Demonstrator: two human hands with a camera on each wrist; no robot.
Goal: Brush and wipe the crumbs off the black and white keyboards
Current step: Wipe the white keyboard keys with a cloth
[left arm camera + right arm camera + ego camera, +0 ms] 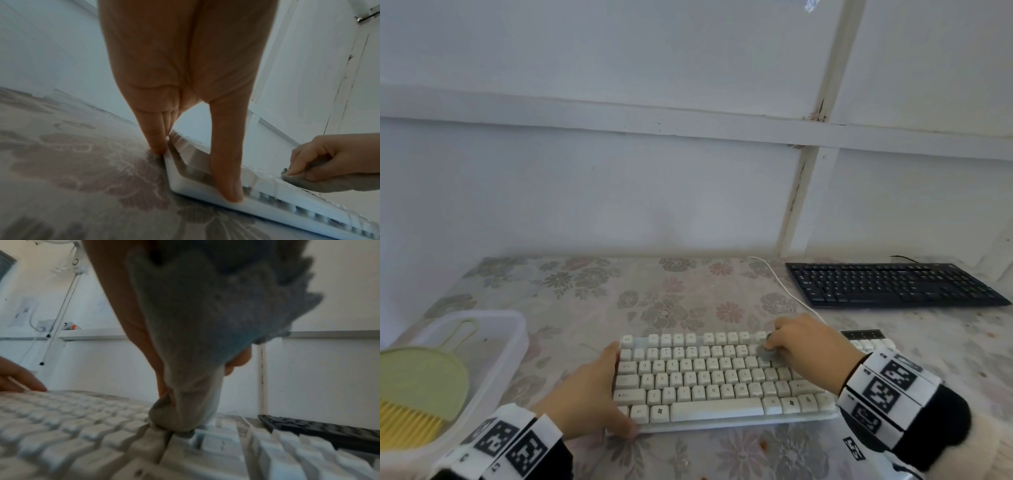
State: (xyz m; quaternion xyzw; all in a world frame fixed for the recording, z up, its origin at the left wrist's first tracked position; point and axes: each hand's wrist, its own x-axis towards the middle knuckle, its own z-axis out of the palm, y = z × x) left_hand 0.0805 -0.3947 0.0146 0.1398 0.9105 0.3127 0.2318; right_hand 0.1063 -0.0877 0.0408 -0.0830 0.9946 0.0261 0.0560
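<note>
Nearest the person, the left hand (589, 394) clamps the left end of the white keyboard (705, 380), thumb on the front lip and fingers (156, 139) straight down against the side edge, presumably to stop the board sliding on the flowered table (585, 294) while it is rubbed. The right hand (804, 346) is bunched round a grey cloth (195, 337), its wad pressed by the fingertips onto the keys of the upper right rows, which suggests wiping is under way there. To the left, a clear plastic tub (513, 329) holds a green dustpan (417, 380) with a yellow-bristled brush (404, 425) lying at its near edge, parked within reach, so the brushing tools are idle. Farther back on the right the black keyboard (893, 284) lies flat near the wall, well apart from both hands, untouched at this moment. By count: two keyboards, one cloth, one brush, one dustpan, one tub, and a white cable (784, 287) running from the white board toward the wall
</note>
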